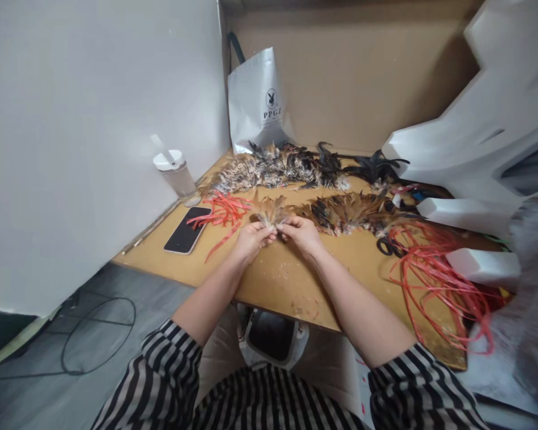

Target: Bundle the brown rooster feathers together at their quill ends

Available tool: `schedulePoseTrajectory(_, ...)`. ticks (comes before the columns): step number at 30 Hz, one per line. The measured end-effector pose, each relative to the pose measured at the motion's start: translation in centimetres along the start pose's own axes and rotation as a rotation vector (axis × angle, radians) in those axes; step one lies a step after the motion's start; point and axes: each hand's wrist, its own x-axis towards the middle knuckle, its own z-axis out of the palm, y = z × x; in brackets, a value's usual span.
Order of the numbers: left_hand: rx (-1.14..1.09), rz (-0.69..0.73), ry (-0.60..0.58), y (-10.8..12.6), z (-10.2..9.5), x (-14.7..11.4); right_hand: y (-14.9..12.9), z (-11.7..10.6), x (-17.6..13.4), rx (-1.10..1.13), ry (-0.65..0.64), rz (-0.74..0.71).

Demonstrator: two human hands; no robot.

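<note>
Both hands meet over the middle of the wooden table, pinching the base of a small bunch of brown feathers (269, 209). My left hand (253, 239) has its thumb and fingers closed on the quill ends. From the other side, my right hand (302, 234) grips the same base, fingertips almost touching the left ones. The brown tips fan out upward, away from me. Just right of the hands lies a row of brown and black feathers (349, 212). Red plastic strips (226, 210) lie to the left, close to my left hand.
Behind are a long heap of mottled feathers (278, 164) and a silver bag (255, 101). A phone (187, 230) and a lidded cup (177, 176) stand left. At right are black-handled scissors (389, 246), a tangle of red strips (434, 280) and white foam pieces (482, 266).
</note>
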Motion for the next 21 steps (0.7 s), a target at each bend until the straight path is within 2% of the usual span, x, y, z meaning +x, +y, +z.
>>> schedulePoseTrajectory(3, -0.001, -0.008, -0.012, 0.06, 0.05, -0.11, 0.06, 0.01, 0.03, 0.016, 0.006, 0.01)
schedulePoseTrajectory(14, 0.042, -0.053, -0.082, 0.57, 0.37, -0.72, 0.13, -0.13, -0.09, -0.078, 0.019, -0.091)
schedulePoseTrajectory(21, 0.143, -0.042, -0.086, 0.57, 0.39, -0.68, -0.31, -0.23, -0.35, -0.105, -0.012, -0.045)
